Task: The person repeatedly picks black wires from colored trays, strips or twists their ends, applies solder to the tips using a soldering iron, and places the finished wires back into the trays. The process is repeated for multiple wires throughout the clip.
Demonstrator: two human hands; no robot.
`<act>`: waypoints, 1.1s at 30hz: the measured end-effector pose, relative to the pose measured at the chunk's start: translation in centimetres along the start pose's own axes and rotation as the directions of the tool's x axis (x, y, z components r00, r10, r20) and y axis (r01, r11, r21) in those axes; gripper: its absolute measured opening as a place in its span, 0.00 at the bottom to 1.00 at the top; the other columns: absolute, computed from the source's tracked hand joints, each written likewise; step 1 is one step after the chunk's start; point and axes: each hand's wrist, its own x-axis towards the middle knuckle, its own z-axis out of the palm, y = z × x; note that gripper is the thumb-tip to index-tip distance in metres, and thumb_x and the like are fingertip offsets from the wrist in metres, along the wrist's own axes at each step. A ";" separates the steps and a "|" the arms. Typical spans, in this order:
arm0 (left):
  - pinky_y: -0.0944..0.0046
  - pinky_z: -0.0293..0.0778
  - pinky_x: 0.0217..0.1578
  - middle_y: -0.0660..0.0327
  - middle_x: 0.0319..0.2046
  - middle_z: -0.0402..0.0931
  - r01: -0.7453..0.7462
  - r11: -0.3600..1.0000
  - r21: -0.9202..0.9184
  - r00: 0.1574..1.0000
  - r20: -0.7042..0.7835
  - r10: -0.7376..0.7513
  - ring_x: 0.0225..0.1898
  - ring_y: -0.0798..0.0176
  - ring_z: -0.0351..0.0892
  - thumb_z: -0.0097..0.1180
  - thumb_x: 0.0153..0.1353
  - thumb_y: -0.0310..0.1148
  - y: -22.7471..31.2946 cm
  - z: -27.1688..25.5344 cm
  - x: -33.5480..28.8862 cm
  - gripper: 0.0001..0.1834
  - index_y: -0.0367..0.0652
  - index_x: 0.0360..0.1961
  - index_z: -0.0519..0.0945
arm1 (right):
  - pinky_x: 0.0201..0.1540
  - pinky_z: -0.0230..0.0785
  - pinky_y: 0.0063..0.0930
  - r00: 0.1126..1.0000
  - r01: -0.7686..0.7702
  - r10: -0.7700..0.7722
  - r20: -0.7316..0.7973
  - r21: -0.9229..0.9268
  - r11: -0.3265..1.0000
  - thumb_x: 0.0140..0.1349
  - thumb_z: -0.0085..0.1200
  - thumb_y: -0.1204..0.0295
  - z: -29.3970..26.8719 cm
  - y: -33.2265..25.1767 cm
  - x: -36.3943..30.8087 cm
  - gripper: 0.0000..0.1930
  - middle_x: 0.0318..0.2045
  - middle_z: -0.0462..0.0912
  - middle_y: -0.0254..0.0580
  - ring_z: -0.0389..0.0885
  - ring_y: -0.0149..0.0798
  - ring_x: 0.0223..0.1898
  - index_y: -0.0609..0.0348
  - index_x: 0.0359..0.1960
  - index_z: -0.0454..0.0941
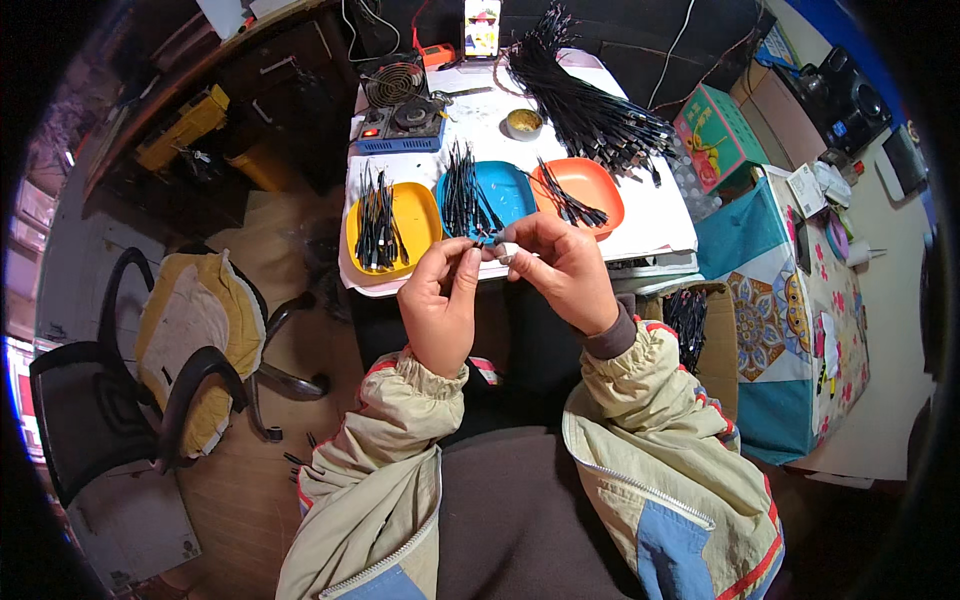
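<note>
My left hand [440, 302] and my right hand [570, 275] meet fingertip to fingertip just above the near edge of the white table. Between thumb and forefinger, my left hand pinches a small dark piece that looks like a cable end. My right fingers are closed too, with a small white piece [507, 252] at their tips; its kind is unclear. Behind the hands stand a yellow tray [428, 205], a blue tray [512, 178] and an orange tray [605, 185]. Each holds short black cables [465, 195] with connector ends.
A large bundle of black cables [585, 105] covers the table's far right. Beyond the trays are a small blue device [400, 130] with a fan, a round tin [523, 125] and a lit phone [481, 28]. A cardboard box [718, 345] stands at right, an office chair [190, 340] at left.
</note>
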 end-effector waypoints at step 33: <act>0.79 0.61 0.24 0.61 0.27 0.80 0.247 0.941 -0.232 0.966 0.131 -0.221 0.23 0.80 0.68 0.53 0.67 0.28 0.9 -0.6 -0.6 0.07 0.34 0.39 0.77 | 0.25 0.65 0.15 0.980 0.194 -0.190 0.050 -0.418 0.888 0.56 0.61 0.77 0.3 -1.0 0.6 0.09 0.29 0.82 0.32 0.72 0.19 0.23 0.63 0.39 0.80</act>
